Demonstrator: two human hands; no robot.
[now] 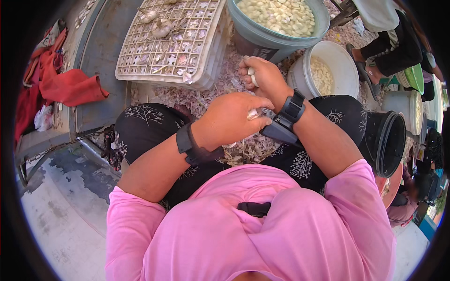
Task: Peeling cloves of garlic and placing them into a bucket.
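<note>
My left hand (230, 116) pinches a garlic clove (253, 114) with papery skin between thumb and fingers, over my lap. Just above and to the right, my right hand (265, 75) is curled around peeled garlic cloves (252, 76); two pale ones show in its fist. A large blue-green bucket (277, 40) of peeled cloves in liquid stands beyond that hand. Beside it, a white bucket (339, 63) leans towards me with peeled cloves at its bottom. An upturned plastic crate (168, 75) at the upper left carries whole garlic bulbs (162, 28) and scraps of skin.
Garlic skins (225, 79) cover the ground between my knees. A metal frame (102, 52) with red cloth (72, 86) stands at left. To the right are a black bucket (390, 144), another white bucket (400, 103) and a person's foot (372, 73). Another person (418, 189) sits farther off.
</note>
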